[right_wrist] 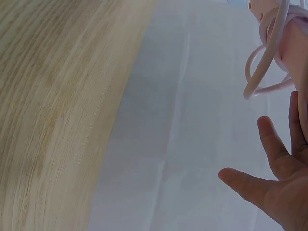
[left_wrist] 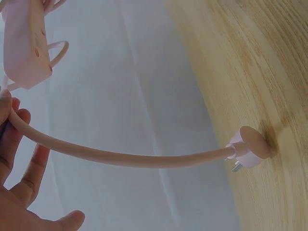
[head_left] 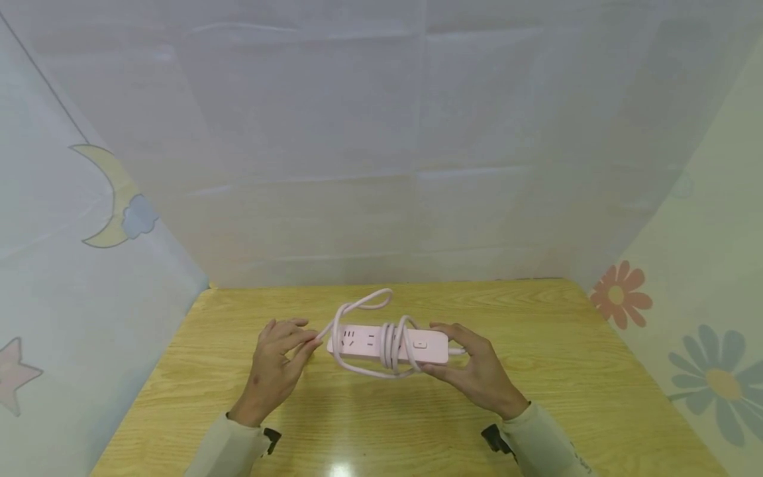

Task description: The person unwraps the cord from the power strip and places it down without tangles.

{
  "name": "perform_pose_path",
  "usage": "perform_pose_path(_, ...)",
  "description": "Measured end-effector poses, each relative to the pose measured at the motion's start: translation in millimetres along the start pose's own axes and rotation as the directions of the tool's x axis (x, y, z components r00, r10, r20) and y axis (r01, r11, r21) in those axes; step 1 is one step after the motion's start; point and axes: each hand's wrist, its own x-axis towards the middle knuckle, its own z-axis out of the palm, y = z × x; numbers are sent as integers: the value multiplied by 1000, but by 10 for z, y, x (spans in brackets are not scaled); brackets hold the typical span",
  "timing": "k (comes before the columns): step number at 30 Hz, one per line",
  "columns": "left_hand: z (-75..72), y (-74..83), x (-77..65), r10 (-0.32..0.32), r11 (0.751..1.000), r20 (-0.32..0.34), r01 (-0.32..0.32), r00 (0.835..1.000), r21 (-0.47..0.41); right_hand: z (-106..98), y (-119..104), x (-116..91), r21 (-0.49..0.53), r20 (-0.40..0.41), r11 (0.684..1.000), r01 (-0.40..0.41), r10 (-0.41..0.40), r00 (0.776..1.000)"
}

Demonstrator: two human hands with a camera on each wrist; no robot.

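Note:
A pink power strip [head_left: 433,346] is held up over the table, its own cord [head_left: 390,344] wound round its middle in several turns. With thumb and fingers my right hand [head_left: 477,368] grips the strip's right end, by the switch. My left hand [head_left: 277,364] pinches the cord just off the strip's left end. A loose loop of cord [head_left: 375,298] sticks up behind the strip. In the left wrist view, the cord hangs from my left fingers [left_wrist: 19,120] down to a round pink plug [left_wrist: 252,147] close over the wood, metal prongs showing.
The wooden table [head_left: 507,305] reaches back to a pale hanging sheet [head_left: 381,225]. Printed side sheets flank it, with a moon [head_left: 110,199] on the left and flowers [head_left: 622,295] on the right.

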Motion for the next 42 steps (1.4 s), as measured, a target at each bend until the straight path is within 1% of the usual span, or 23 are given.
perform_pose_path(4,-8,5,1,0,999,-6,0,1000,-34,2,-3,4,0,1,1000,-5,5,1000)
perform_pose_path(11,-36,19,22,34,992,-17,-36,999,-117,0,-6,12,-13,0,1000,-8,8,1000)
perform_pose_path(13,-41,25,18,28,990,-11,-30,1000,-136,-1,-8,13,-14,1,1000,-11,11,1000)
perform_pose_path(17,-58,41,0,-13,983,29,18,1000,-183,0,-11,15,-17,1,1000,-11,11,1000)
perform_pose_path(19,-65,45,-13,-33,977,54,44,998,-209,1,-10,15,-20,1,1000,-10,10,1000)
perform_pose_path(21,-75,50,-21,-41,970,73,57,997,-236,3,-7,12,-20,1,1000,-8,8,1000)
perform_pose_path(28,-82,49,-25,7,940,79,20,997,-342,15,2,1,-19,1,1000,0,0,1000)
perform_pose_path(32,-73,47,-30,32,925,76,-1,997,-380,15,1,-6,-16,-1,1000,-2,2,1000)
perform_pose_path(38,-70,44,-51,34,913,86,5,996,-407,8,4,-13,-14,-7,1000,-1,1,1000)
perform_pose_path(42,-79,44,-63,33,903,115,20,993,-429,6,8,-18,-12,-13,1000,2,-2,1000)
